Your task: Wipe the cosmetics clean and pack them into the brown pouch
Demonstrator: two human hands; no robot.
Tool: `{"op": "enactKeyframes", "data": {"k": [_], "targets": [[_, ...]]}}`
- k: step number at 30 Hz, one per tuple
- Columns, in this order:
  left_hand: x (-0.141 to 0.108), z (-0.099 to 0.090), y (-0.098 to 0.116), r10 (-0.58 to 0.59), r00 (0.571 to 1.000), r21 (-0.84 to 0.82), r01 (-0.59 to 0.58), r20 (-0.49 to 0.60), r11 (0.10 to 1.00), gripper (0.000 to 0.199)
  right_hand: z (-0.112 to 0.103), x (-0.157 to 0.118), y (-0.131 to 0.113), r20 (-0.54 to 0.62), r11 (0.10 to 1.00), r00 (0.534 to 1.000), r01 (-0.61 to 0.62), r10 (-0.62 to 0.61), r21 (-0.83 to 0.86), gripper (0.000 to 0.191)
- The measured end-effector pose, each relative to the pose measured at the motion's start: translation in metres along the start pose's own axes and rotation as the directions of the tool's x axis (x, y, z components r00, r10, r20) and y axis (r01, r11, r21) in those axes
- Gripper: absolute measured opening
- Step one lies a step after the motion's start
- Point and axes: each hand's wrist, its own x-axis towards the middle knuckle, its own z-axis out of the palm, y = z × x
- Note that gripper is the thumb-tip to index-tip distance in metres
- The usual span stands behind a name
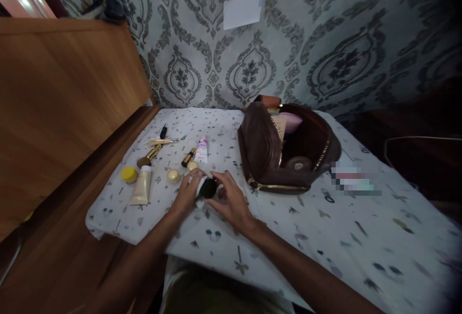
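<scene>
My left hand (187, 190) is wrapped round a small container with a dark round top (208, 188) and something white at its side; its exact kind is unclear. The thumb and fingers of my right hand (231, 201) curve about the dark top from the right, at its edge. Just beyond my left hand are two small cream-coloured round pots (173, 175). Behind them lie a black and gold tube (188, 157) and a pink and white squeeze tube (202, 149).
An unzipped brown bag (260, 150) holds a pink item (290, 121). At left are a beige tube (141, 186), a yellow-lidded pot (129, 175), makeup brushes (160, 142) and a small black item (163, 131). A wooden cabinet (72, 93) borders the patterned cloth (288, 237).
</scene>
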Motion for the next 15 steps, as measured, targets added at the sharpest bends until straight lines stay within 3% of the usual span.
{"op": "enactKeyframes", "data": {"k": [10, 15], "targets": [[0.000, 0.002, 0.000, -0.113, 0.985, -0.027, 0.111, -0.132, 0.994, 0.036, -0.005, 0.003, -0.012, 0.018, 0.994, 0.994, 0.107, -0.108, 0.036, 0.048], [-0.004, -0.001, 0.003, -0.162, 0.983, 0.035, 0.165, -0.087, 0.986, 0.041, -0.020, 0.005, -0.025, 0.046, 0.989, 0.997, 0.054, -0.060, 0.134, 0.048]]}}
